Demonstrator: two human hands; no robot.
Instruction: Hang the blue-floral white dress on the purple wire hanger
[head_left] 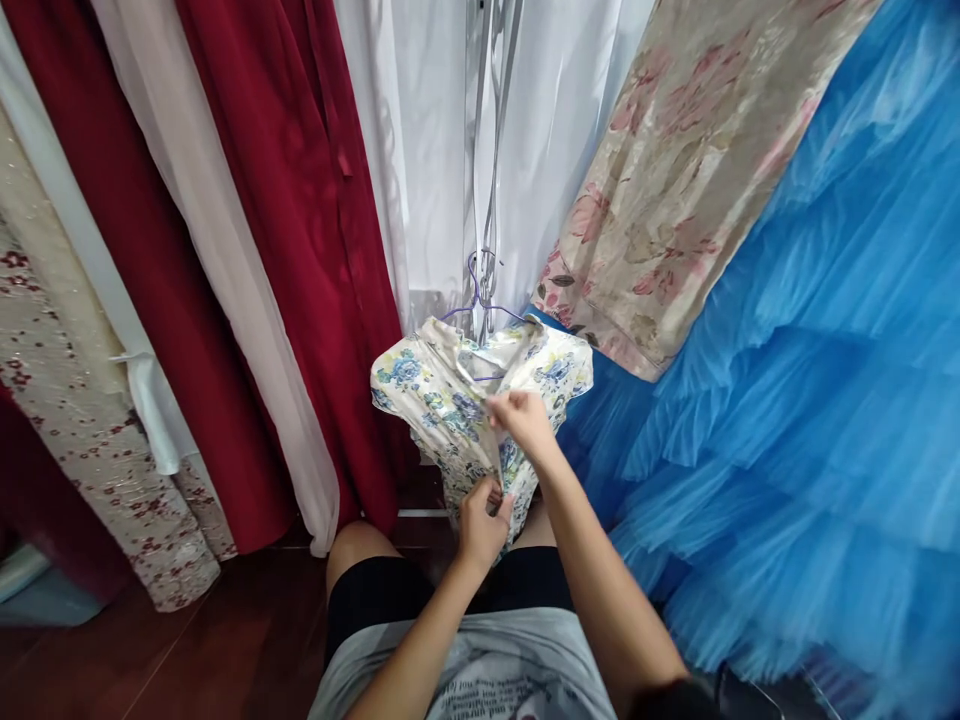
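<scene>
A small white dress with blue flowers [435, 395] hangs in front of me on a purple wire hanger [475, 300]. My right hand [525, 420] pinches the open back edge of the dress near its top. My left hand [484, 520] is closed on the same edge lower down, near the hem. Both hands hold the fabric taut between them.
Hanging garments surround me: dark red gowns [300, 200], a white sheer dress [210, 220], a beaded floral gown [67, 400] at left, white fabric [420, 150] behind, a beige floral dress [675, 170] and a blue tulle skirt [810, 380] at right. Dark wood floor [225, 640] lies below.
</scene>
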